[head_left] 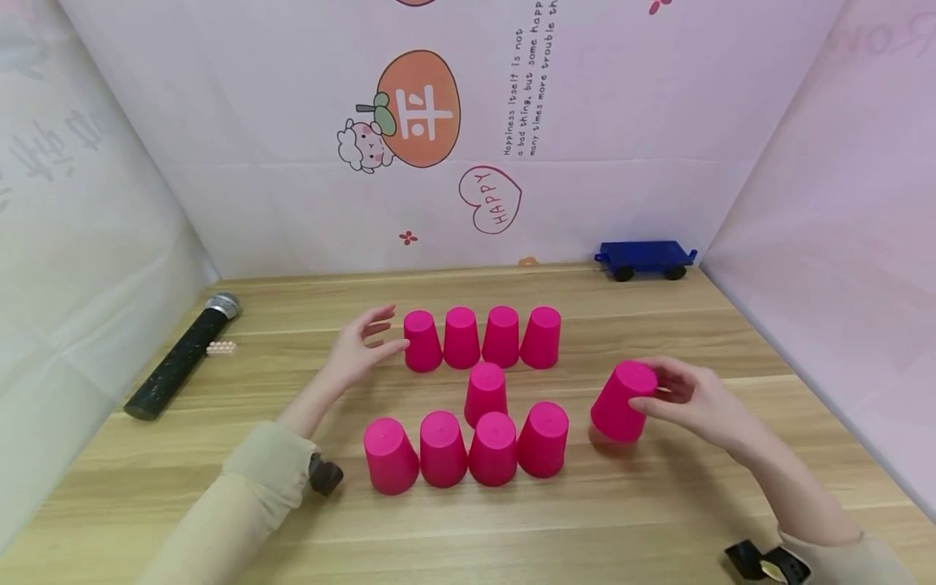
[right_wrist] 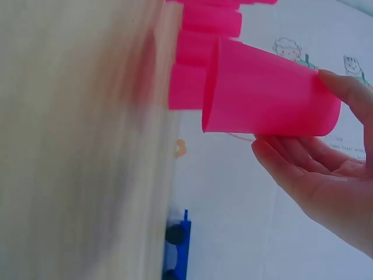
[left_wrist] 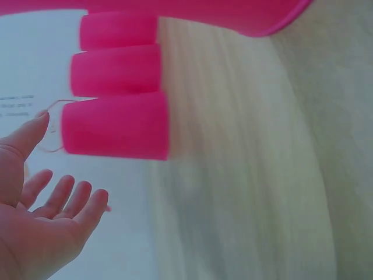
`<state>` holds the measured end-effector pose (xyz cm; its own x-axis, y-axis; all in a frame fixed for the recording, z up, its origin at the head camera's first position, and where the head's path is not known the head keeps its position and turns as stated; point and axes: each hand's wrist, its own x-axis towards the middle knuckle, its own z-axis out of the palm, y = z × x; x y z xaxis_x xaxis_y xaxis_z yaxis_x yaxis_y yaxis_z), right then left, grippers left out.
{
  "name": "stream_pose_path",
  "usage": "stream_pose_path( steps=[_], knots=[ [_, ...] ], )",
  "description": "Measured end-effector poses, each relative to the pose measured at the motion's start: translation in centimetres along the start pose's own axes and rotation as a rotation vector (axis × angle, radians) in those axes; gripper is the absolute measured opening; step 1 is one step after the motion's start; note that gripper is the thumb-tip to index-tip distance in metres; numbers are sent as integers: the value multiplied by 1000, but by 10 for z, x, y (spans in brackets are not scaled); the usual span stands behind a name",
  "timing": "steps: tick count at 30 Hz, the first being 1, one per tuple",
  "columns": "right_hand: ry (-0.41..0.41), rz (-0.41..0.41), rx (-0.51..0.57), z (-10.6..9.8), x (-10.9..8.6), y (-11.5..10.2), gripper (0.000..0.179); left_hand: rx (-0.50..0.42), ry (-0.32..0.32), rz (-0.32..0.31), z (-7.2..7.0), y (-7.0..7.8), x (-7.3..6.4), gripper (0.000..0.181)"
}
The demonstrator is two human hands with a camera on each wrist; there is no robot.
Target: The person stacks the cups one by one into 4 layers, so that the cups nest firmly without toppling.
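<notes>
My right hand grips an upside-down pink cup near its base, thumb on one side and fingers on the other. In the right wrist view the rim of this pink cup is raised off the wood, tilted slightly. My left hand is beside the leftmost cup of the back row, fingers spread and holding nothing. That row has several inverted pink cups side by side. A single cup stands between it and a front row of several more, whose right end is another cup.
A black microphone lies at the left edge of the wooden table, with a small pale beaded item next to it. At the back right stands a blue toy wagon. Printed white cloth walls enclose the table.
</notes>
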<state>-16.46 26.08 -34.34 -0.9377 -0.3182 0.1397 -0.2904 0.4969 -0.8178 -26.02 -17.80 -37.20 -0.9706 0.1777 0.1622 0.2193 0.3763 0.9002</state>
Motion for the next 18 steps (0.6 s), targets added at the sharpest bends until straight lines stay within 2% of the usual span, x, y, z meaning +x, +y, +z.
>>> stream_pose_path(
  steps=[9, 13, 18],
  knots=[
    [132, 7, 16, -16, 20, -11, 39, -16, 58, 95, -30, 18, -42, 58],
    [152, 8, 14, -18, 33, -17, 42, -18, 73, 112, -34, 18, -59, 52],
    [175, 1, 24, -15, 52, -23, 45, 6, 89, 120, -34, 22, -79, 44]
  ],
)
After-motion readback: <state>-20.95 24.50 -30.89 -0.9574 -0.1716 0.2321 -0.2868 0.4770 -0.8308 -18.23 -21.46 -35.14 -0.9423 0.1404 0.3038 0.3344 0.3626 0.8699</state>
